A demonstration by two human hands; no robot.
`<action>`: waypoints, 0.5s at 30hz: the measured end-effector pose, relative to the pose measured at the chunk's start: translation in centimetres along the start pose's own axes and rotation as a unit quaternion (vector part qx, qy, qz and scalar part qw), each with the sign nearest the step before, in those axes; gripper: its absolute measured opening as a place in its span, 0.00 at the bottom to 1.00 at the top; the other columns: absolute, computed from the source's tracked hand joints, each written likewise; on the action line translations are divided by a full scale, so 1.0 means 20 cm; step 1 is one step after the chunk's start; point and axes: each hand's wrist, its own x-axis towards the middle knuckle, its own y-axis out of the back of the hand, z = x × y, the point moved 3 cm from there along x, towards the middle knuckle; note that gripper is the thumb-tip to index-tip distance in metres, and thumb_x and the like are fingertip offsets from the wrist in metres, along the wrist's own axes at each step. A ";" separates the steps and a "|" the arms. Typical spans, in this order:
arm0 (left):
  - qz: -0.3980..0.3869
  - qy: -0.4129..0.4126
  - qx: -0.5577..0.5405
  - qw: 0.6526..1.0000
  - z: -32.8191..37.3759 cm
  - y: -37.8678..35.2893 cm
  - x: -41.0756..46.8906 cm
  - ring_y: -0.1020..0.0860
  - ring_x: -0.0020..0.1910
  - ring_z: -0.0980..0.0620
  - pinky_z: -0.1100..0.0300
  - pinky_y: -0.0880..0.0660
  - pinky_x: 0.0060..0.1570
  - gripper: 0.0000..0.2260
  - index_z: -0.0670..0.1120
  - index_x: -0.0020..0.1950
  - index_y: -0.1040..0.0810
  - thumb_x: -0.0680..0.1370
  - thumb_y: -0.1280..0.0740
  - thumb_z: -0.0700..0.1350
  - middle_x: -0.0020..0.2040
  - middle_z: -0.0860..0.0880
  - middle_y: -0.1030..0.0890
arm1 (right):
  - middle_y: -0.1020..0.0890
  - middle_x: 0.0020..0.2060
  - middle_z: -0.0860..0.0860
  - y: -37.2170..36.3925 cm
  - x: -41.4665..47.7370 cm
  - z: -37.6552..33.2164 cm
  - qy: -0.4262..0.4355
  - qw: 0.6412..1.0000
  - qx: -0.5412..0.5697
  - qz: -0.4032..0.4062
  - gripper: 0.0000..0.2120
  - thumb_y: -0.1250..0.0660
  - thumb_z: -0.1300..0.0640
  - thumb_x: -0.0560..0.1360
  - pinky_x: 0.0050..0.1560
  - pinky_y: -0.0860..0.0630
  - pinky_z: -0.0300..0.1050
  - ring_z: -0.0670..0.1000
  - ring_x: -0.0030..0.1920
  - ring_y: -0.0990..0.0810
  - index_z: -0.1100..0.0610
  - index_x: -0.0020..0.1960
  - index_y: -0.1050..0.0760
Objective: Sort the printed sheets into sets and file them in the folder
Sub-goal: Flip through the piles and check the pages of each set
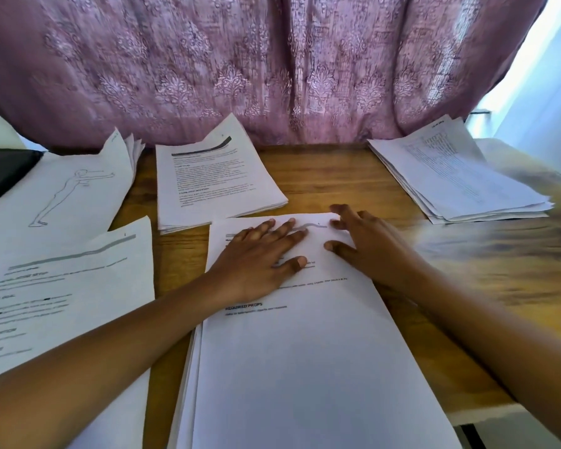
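Note:
A thick stack of printed sheets (305, 367) lies in front of me on the wooden table (331, 176). My left hand (259, 257) rests flat on the upper part of its top page, fingers straight. My right hand (360, 241) touches the top right corner of the same page with spread fingers. Other sets lie around: a text stack (214, 183) behind it, a pile topped by a line drawing of a figure (62, 196) at the left, printed sheets (62, 293) at the near left, and a pile with tables (460, 176) at the far right. A dark folder (0, 173) shows at the left edge.
A mauve patterned curtain (272, 66) hangs right behind the table. The table's right edge (486, 413) runs close to my right forearm. Bare wood shows between the centre stack and the right pile.

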 end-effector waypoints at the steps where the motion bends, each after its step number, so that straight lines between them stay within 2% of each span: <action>1: -0.001 0.004 -0.019 1.000 0.00 0.00 0.00 0.60 0.77 0.58 0.54 0.61 0.73 0.29 0.64 0.77 0.59 0.76 0.59 0.66 0.78 0.62 0.59 | 0.22 0.62 0.50 0.01 -0.01 -0.01 -0.004 1.000 0.012 0.019 0.28 0.36 0.44 0.77 0.54 0.26 0.45 0.53 0.59 0.23 0.52 0.72 0.41; 3: 0.003 0.019 -0.065 0.998 0.00 0.01 -0.01 0.57 0.77 0.58 0.54 0.59 0.73 0.30 0.65 0.76 0.59 0.74 0.59 0.67 0.78 0.61 0.55 | 0.18 0.54 0.48 0.05 -0.03 -0.02 -0.028 0.997 0.044 0.054 0.27 0.34 0.42 0.75 0.45 0.26 0.41 0.51 0.49 0.20 0.51 0.69 0.37; 5: 0.006 0.029 -0.095 0.995 -0.01 0.01 -0.01 0.55 0.78 0.58 0.53 0.58 0.74 0.28 0.66 0.75 0.59 0.76 0.57 0.66 0.78 0.61 0.52 | 0.20 0.43 0.47 0.07 -0.04 -0.02 -0.067 0.994 0.076 0.046 0.27 0.33 0.39 0.72 0.38 0.29 0.39 0.48 0.40 0.23 0.51 0.65 0.34; 7: 0.004 0.025 -0.095 0.995 -0.01 0.01 -0.01 0.56 0.78 0.58 0.53 0.58 0.74 0.27 0.66 0.75 0.60 0.76 0.57 0.66 0.78 0.63 0.53 | 0.22 0.45 0.48 0.06 -0.04 0.00 -0.096 0.985 0.143 0.029 0.27 0.33 0.38 0.71 0.33 0.33 0.36 0.44 0.37 0.27 0.49 0.63 0.35; 9: 0.016 0.011 -0.112 0.993 -0.02 0.00 0.00 0.56 0.77 0.59 0.57 0.59 0.72 0.28 0.66 0.75 0.61 0.76 0.61 0.69 0.78 0.63 0.54 | 0.19 0.52 0.50 0.06 -0.04 0.00 -0.086 0.973 0.208 0.048 0.28 0.30 0.42 0.71 0.36 0.31 0.35 0.37 0.35 0.28 0.47 0.65 0.39; 10: 0.030 0.001 -0.140 0.990 -0.02 0.01 0.00 0.55 0.76 0.61 0.58 0.58 0.71 0.30 0.67 0.75 0.60 0.74 0.64 0.72 0.78 0.64 0.54 | 0.18 0.52 0.48 0.06 -0.03 0.00 -0.064 0.971 0.222 0.059 0.30 0.29 0.44 0.71 0.39 0.29 0.35 0.35 0.34 0.28 0.46 0.67 0.41; 12: 0.074 0.008 -0.245 0.967 -0.04 0.03 -0.01 0.49 0.74 0.62 0.55 0.51 0.73 0.32 0.72 0.73 0.58 0.69 0.64 0.76 0.76 0.67 0.50 | 0.18 0.45 0.41 0.08 -0.04 -0.03 0.022 0.974 0.222 0.027 0.28 0.31 0.45 0.74 0.44 0.29 0.33 0.32 0.34 0.24 0.47 0.69 0.40; 13: 0.094 0.020 -0.303 0.948 -0.04 0.04 -0.02 0.46 0.72 0.62 0.54 0.48 0.72 0.30 0.76 0.70 0.56 0.68 0.63 0.76 0.73 0.73 0.49 | 0.18 0.45 0.38 0.08 -0.04 -0.05 0.088 0.974 0.207 -0.007 0.24 0.33 0.44 0.75 0.45 0.29 0.32 0.30 0.39 0.23 0.48 0.67 0.35; 15: 0.103 0.025 -0.361 0.927 -0.02 0.07 -0.03 0.46 0.70 0.66 0.56 0.47 0.71 0.25 0.79 0.68 0.51 0.71 0.60 0.75 0.64 0.83 0.48 | 0.18 0.53 0.38 0.08 -0.06 -0.07 0.207 0.964 0.151 -0.072 0.18 0.37 0.42 0.76 0.52 0.27 0.33 0.35 0.52 0.21 0.48 0.62 0.25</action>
